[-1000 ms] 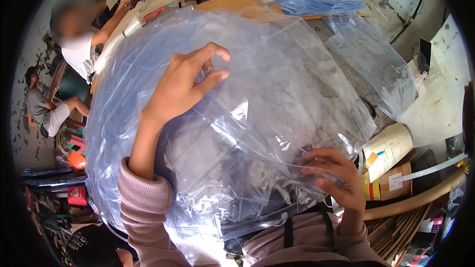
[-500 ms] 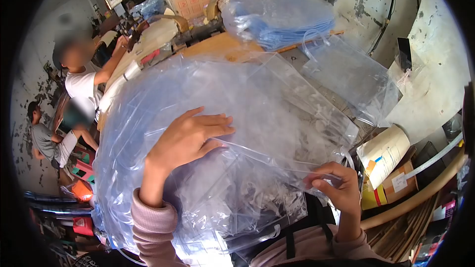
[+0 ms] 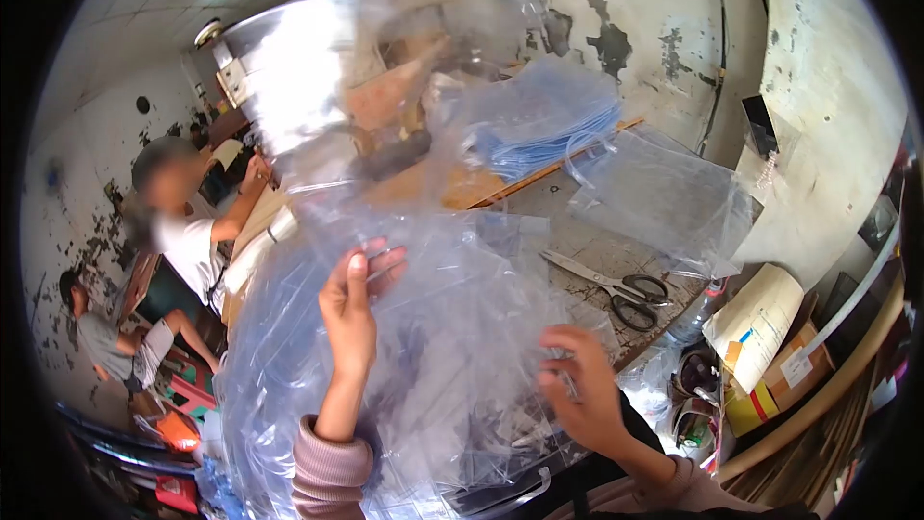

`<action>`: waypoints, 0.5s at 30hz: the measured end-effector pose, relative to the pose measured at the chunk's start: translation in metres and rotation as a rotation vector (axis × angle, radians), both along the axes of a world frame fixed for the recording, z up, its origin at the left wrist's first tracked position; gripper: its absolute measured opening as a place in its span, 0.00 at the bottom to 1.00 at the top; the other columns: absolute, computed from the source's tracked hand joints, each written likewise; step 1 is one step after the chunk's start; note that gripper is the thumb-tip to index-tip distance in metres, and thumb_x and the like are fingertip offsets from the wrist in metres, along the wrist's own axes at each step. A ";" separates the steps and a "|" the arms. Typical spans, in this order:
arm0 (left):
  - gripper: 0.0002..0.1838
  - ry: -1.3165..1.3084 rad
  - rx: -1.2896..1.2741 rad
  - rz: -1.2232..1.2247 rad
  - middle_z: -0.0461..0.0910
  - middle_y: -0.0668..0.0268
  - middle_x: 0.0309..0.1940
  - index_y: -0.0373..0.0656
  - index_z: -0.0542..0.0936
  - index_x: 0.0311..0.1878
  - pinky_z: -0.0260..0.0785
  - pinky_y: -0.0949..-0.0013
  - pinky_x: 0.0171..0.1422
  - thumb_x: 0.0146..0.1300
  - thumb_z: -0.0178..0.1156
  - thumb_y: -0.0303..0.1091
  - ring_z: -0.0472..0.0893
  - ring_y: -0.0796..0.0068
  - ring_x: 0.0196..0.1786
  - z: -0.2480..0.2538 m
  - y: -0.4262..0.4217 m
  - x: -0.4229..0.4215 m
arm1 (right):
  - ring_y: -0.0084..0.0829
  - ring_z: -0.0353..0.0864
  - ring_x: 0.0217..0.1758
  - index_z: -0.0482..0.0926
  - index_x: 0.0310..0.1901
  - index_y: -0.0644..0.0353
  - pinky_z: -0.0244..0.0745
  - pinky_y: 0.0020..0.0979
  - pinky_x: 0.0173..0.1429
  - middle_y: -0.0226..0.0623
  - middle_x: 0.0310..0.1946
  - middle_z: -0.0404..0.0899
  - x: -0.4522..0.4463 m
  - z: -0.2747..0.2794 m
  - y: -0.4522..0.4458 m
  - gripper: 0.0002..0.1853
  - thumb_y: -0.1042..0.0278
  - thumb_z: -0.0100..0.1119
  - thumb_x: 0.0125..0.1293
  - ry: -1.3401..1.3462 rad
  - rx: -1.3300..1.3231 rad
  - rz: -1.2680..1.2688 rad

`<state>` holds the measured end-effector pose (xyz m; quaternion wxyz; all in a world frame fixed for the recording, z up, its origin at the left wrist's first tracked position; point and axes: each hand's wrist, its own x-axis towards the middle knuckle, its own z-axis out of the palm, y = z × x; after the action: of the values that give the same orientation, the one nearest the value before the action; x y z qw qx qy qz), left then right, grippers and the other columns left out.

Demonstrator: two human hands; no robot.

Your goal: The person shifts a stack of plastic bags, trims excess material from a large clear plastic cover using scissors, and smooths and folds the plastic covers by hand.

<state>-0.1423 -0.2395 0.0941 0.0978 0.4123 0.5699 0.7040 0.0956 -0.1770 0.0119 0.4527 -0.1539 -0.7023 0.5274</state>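
Observation:
A clear plastic sheet or bag hangs in the air ahead of me, glaring and blurred by motion. Below its lower part is my left hand, palm turned up and fingers loosely apart; no firm grip on the plastic shows. My right hand hovers over the right side of a large heap of clear plastic, its fingers bent and spread with nothing visible between them. Scissors with black handles lie on the table, to the right of the heap.
A stack of bluish plastic pieces lies at the back, beside a flat clear bag. Right of the table are a paper roll and a cardboard box. Two people sit at the left, the nearer in a white shirt.
The clear plastic has gone from lying under both hands up into the air. My left hand has turned palm up; my right has let go and moved left. The scissors are now uncovered.

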 end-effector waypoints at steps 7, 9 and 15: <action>0.22 -0.564 0.010 -0.525 0.78 0.54 0.49 0.45 0.63 0.64 0.76 0.63 0.51 0.71 0.48 0.42 0.81 0.67 0.48 -0.016 -0.008 0.046 | 0.46 0.66 0.65 0.47 0.69 0.59 0.75 0.41 0.56 0.54 0.64 0.60 -0.040 0.022 0.007 0.38 0.60 0.58 0.65 0.442 -0.582 0.361; 0.23 -0.577 -0.148 -0.609 0.78 0.52 0.49 0.43 0.62 0.65 0.74 0.60 0.56 0.71 0.48 0.42 0.81 0.65 0.49 -0.029 -0.007 0.054 | 0.47 0.76 0.55 0.49 0.67 0.61 0.81 0.40 0.45 0.58 0.58 0.67 -0.022 0.040 0.023 0.36 0.60 0.57 0.66 0.633 -0.488 0.265; 0.35 0.003 -0.721 -0.898 0.75 0.52 0.55 0.48 0.45 0.73 0.67 0.64 0.60 0.69 0.52 0.31 0.76 0.62 0.58 -0.034 -0.005 0.073 | 0.29 0.81 0.34 0.65 0.60 0.63 0.77 0.25 0.32 0.46 0.41 0.80 0.059 0.043 0.123 0.24 0.71 0.58 0.62 0.372 -0.163 -0.646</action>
<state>-0.0693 -0.2443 0.0603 0.5207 0.5553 0.5432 0.3541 0.1544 -0.0538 0.0547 0.7018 -0.3046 -0.4789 0.4306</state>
